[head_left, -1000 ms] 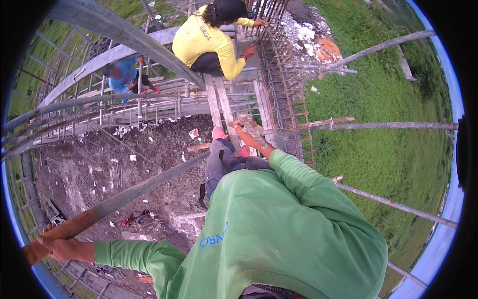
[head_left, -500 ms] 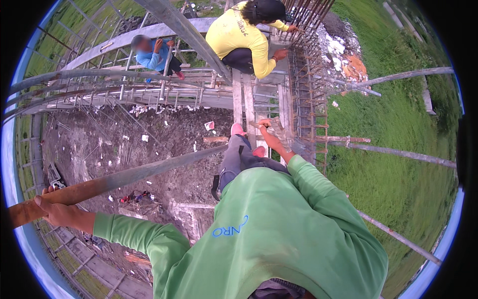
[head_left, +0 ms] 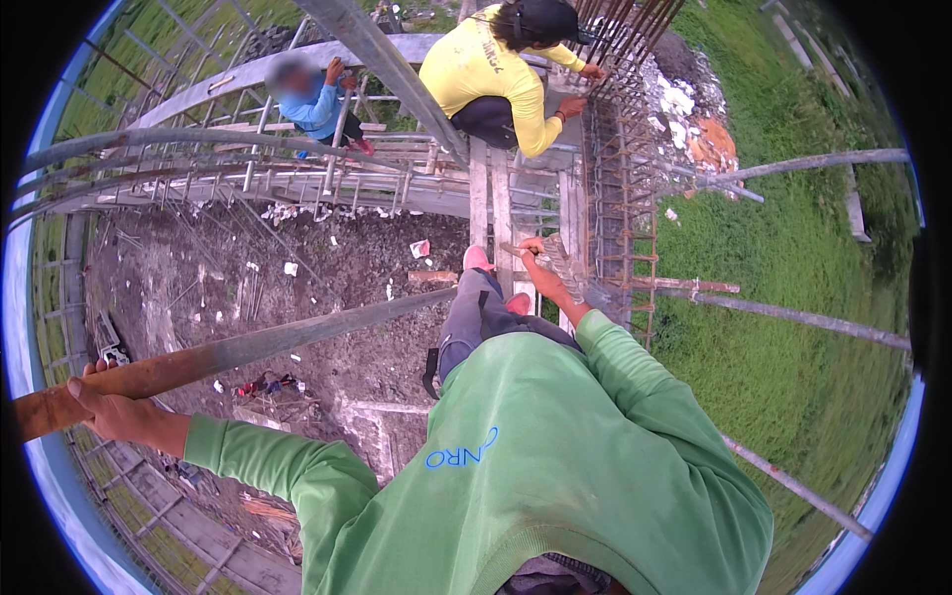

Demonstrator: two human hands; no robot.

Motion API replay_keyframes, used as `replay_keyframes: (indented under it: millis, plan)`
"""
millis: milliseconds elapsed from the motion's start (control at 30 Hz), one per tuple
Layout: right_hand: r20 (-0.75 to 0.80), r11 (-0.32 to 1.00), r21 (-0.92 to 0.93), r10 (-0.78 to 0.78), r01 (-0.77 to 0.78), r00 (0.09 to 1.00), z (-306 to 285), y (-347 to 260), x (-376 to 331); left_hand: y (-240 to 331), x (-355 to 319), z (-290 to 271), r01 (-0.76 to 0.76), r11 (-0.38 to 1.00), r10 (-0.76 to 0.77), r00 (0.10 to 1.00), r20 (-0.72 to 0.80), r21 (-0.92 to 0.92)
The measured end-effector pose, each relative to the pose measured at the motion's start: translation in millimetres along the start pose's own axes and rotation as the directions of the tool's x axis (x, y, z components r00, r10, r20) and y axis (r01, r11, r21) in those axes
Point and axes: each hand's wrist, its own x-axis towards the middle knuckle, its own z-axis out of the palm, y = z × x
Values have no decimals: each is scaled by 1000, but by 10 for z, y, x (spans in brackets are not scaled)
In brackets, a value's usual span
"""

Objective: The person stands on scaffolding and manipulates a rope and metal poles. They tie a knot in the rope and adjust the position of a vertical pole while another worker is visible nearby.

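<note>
My left hand point(head_left: 121, 409) is wrapped round a long metal pipe point(head_left: 248, 352), which is rusty brown at its near end and runs diagonally toward my legs. My right hand point(head_left: 536, 256), in front of my right shoe, is closed on a short brown wooden handle point(head_left: 512, 248). The handle's end sticks out to the left of my fist; whatever is at its other end, I cannot make out. Beside that fist lies a rough, greyish-brown piece point(head_left: 562, 262), next to the upright rebar cage point(head_left: 623, 188). My pink shoes point(head_left: 477, 258) stand on narrow planks point(head_left: 501, 203).
A co-worker in a yellow shirt point(head_left: 491, 74) crouches ahead by the rebar. Another in blue point(head_left: 315, 107) is among scaffold pipes at the far left. A thick slanted pipe point(head_left: 382, 74) crosses between them. Far below lies dirt ground point(head_left: 327, 268); grass point(head_left: 764, 248) spreads to the right.
The view has shifted slightly, so the surroundings sit a little further right. Both my hands keep their grips. The yellow-shirted co-worker's hands stay at the rebar.
</note>
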Motion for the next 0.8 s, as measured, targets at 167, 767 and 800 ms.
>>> replay_keyframes:
  millis: [167,767,800]
  plan:
    - [13,997,-29,-77,77,997,37,56,58,-12,14,-13,1,1000,-1,1000,0,-18]
    - [-25,992,-41,-124,123,992,116,327,92,-3,-7,-8,4,999,-4,1000,-8,33]
    - [-31,994,61,-88,90,996,108,305,95,-2,-15,-5,12,999,-11,1000,-17,46]
